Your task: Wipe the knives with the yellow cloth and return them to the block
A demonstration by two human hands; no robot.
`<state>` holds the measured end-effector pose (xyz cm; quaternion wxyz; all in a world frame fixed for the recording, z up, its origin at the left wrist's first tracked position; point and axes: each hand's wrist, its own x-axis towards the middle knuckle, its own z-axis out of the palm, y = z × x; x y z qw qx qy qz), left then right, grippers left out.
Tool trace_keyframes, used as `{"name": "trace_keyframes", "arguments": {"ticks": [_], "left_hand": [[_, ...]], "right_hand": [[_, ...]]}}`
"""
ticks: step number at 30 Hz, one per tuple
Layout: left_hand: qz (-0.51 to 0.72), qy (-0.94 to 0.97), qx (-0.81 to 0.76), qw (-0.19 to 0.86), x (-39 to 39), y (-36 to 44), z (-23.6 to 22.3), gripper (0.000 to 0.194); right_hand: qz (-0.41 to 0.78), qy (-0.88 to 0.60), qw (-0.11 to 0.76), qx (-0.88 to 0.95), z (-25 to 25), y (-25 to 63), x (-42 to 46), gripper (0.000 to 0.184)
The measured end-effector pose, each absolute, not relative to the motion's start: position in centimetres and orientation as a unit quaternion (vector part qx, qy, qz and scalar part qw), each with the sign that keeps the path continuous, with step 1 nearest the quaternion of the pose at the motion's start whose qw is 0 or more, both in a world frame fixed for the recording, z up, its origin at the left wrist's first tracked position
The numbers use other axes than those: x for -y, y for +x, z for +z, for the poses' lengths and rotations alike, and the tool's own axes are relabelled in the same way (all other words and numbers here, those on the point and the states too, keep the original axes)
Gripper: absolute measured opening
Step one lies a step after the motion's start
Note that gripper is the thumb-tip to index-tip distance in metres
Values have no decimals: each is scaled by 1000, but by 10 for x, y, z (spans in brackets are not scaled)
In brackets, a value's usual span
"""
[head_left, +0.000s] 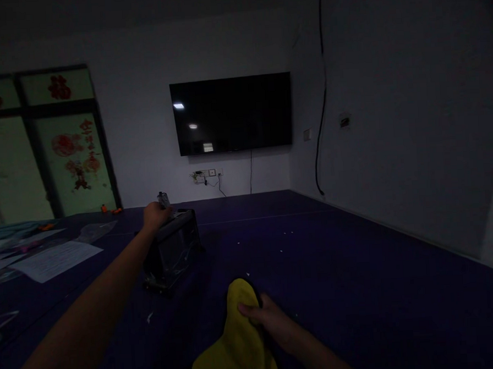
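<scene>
My left hand (pixel 155 215) reaches forward and rests on the top edge of a dark box-like appliance (pixel 173 249) standing on the dark blue floor (pixel 316 258). Its fingers are curled round a small pale object (pixel 163 200) that I cannot make out. My right hand (pixel 264 316) is near the bottom of the view, closed on a yellow cloth (pixel 238 339) that hangs down from it. The room is very dim.
White paper sheets (pixel 56 260) and clear plastic wrapping (pixel 94 232) lie on the floor at the left. A black television (pixel 231 113) hangs on the far wall above a socket (pixel 207 174). Decorated glass doors (pixel 62 144) stand at the left. A white wall (pixel 413 142) runs along the right.
</scene>
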<state>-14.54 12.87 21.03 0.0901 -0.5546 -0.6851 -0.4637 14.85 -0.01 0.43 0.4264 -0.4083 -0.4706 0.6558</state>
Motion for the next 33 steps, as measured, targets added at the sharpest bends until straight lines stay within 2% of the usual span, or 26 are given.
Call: {"name": "trace_keyframes", "arguments": {"ticks": [9,13,18,26,29,33], "left_hand": [[-411,-547,711,163,-124,-143,237,31],[-404,-544,712,182,-119,-142,265,33],[-413,-535,707,206,-101,-139,306,33],[-473,-560,628,259,-50,-106,338,52],[-548,-576,570,206,-38,-82,329,46],[-660,-583,474,-19,-31,-47,289,30]], "right_hand": [[636,-437,415,482,5,148,0,67],[638,-436,426,471,9,149,2,59],[632,-439,427,475,8,150,-1,58],[650,-407,468,438,8,148,-4,54],[649,-416,497,400,8,148,-6,48],[671,-364,558,326,19,150,-8,40]]}}
